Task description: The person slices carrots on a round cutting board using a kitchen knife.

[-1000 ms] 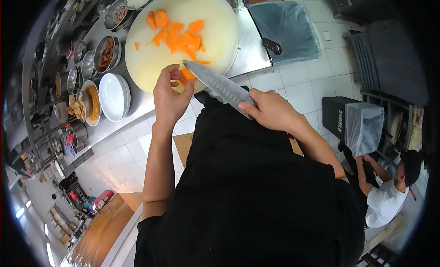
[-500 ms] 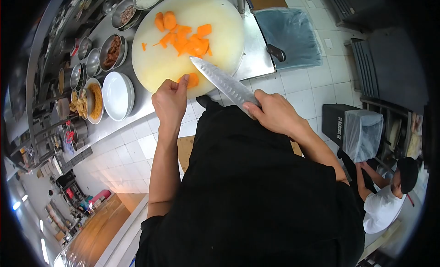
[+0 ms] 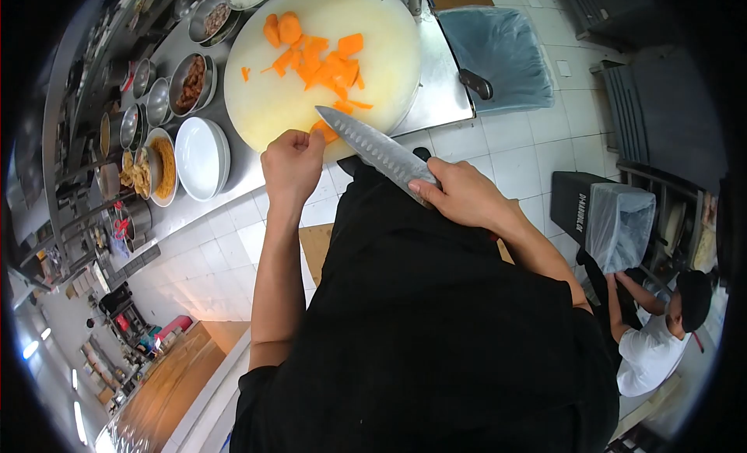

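My right hand (image 3: 463, 192) is closed round the handle end of a large chef's knife (image 3: 377, 149), whose dimpled blade points up and left over the near edge of the round cutting board (image 3: 264, 95). Beside the blade, the curled fingers of my left hand (image 3: 292, 169) grip a carrot piece (image 3: 325, 131), partly hidden by the fingers and knife. Just past the knife tip lie small carrot slices (image 3: 343, 107). Farther up the board is a loose pile of cut carrot (image 3: 331, 68), with two rounded carrot chunks (image 3: 289, 27) behind it.
Left of the board stand stacked white bowls (image 3: 199, 159), a metal bowl of brown pieces (image 3: 191, 83) and several other filled bowls. At right, a second knife's dark handle (image 3: 475, 84) overhangs the counter edge near a lined bin (image 3: 498, 52). A person in white (image 3: 654, 348) works at far right.
The knife has shifted slightly left and down, its blade now overlapping the held carrot piece. Fresh carrot slices have appeared beyond the blade. My left hand keeps its grip.
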Motion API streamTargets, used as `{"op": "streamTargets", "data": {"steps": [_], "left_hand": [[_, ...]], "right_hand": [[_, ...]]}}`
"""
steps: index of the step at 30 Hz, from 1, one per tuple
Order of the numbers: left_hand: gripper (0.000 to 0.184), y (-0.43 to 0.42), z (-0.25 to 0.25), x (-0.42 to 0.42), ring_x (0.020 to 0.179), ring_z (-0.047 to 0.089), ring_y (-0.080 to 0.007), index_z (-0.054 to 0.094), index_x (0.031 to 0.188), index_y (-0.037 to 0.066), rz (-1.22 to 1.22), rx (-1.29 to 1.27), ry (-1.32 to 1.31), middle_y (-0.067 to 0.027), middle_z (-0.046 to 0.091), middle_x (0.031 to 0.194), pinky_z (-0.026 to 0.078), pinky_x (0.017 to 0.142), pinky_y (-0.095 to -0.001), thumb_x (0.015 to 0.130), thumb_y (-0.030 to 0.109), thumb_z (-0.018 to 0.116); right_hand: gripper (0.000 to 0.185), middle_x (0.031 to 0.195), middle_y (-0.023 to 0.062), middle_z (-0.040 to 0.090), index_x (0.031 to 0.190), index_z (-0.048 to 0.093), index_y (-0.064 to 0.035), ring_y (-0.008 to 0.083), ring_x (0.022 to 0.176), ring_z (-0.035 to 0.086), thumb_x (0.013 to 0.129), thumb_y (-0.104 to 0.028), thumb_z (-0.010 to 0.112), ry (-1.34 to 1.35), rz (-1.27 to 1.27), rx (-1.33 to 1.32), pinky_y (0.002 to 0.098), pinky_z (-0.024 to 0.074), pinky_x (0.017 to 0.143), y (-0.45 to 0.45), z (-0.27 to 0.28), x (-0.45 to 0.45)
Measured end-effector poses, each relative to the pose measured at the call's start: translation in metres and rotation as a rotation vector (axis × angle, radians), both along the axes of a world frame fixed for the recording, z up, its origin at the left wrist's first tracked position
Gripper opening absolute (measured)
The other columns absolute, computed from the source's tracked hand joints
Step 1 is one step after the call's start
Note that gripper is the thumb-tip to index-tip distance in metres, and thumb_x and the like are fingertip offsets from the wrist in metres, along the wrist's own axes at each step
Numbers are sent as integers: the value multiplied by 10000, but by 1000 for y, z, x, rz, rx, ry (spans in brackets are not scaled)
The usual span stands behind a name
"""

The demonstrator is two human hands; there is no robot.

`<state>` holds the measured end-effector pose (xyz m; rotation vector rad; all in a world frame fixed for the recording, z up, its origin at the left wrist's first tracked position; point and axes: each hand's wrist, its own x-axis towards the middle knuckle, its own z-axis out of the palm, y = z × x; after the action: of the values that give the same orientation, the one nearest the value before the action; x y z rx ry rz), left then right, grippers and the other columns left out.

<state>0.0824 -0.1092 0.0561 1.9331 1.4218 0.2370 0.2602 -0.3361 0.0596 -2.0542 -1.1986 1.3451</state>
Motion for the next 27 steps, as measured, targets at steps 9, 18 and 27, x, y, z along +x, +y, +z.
{"op": "streamTargets", "data": {"steps": [9,18,27], "left_hand": [[317,3,6,7,571,691,-178,685,860,-63,52,-313,-143,-122,695,714,588,538,-306,1016,213,678],[330,10,9,7,589,717,-176,677,853,-76,-10,-379,-147,-135,705,708,609,576,-295,1022,207,660],[342,11,6,7,592,713,-167,669,853,-73,-16,-414,-174,-127,702,712,606,578,-288,1029,219,658]], "right_hand": [[495,825,318,691,982,619,41,524,835,679,1064,-447,610,25,-51,10,584,508,780,1,-10,-7],[510,837,312,700,1021,637,50,522,831,686,1071,-457,602,28,-82,-17,578,519,777,3,-8,-17],[510,853,295,711,1021,641,42,511,842,697,1078,-462,590,67,-74,-93,574,526,782,20,7,-21]]}}
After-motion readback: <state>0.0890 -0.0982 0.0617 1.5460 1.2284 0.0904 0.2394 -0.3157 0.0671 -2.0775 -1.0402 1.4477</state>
